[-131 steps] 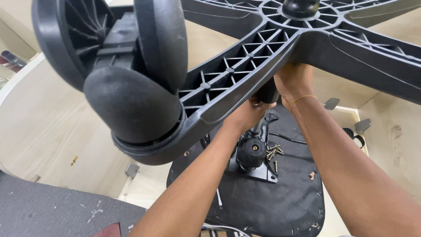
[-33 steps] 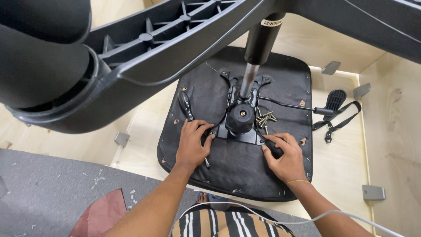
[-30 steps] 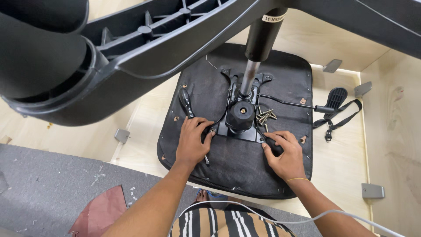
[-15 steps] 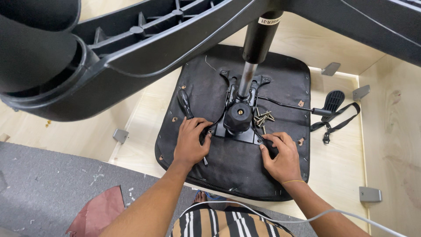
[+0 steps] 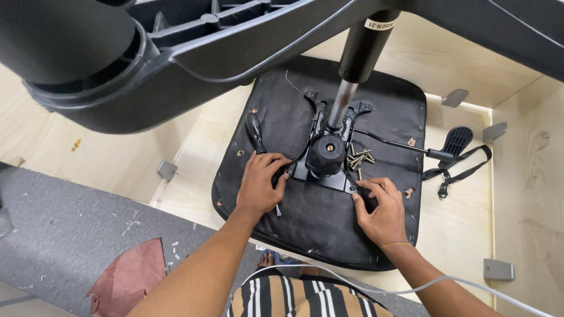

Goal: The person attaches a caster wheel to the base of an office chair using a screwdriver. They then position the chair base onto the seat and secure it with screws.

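Note:
An upturned black chair seat lies on a pale wooden surface. A black metal mechanism plate with a round knob sits at its middle, and a gas lift cylinder rises from it into the black star base overhead. My left hand lies flat on the seat with its fingertips at the plate's left corner. My right hand rests on the seat, fingers touching the plate's right corner. Several loose screws lie beside the knob.
A screwdriver with a black handle lies on the seat's left part. A lever with a paddle and a strap reach right. Metal brackets sit on the wood. Grey carpet and a dark red scrap lie at lower left.
Earlier both hands gripped the cylinder under the star base; they came down onto the seat beside the plate. Over the last second they have hardly moved; only the view shifted slightly.

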